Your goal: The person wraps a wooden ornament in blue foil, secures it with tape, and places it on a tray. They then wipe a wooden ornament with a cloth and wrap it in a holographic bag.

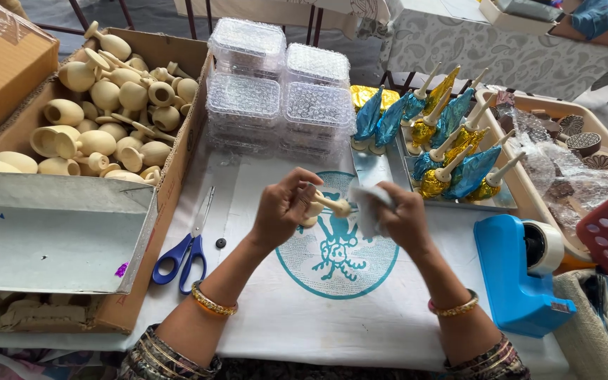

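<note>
I'm mid-wipe: left hand (286, 207) clamps the pale wooden goblet-shaped piece (326, 205), right hand (401, 219) pinches the white cloth (366, 205); next needs turning it.

A small craft workshop or packing table for handmade goods, judging by the stock laid out in batches. At ten o'clock, a cardboard box (177, 134) heaped with unpainted cream wooden pieces (117, 105). At twelve o'clock, stacked clear plastic boxes (279, 88). At two o'clock, a tray (501, 200) of the same shapes wrapped in blue and gold foil (452, 151). At four o'clock, a blue tape dispenser (518, 274); at eight o'clock, blue-handled scissors (184, 253). Under all, a white cloth (318, 317) with a teal round print; beyond, at one o'clock, another draped table (473, 49).
</note>
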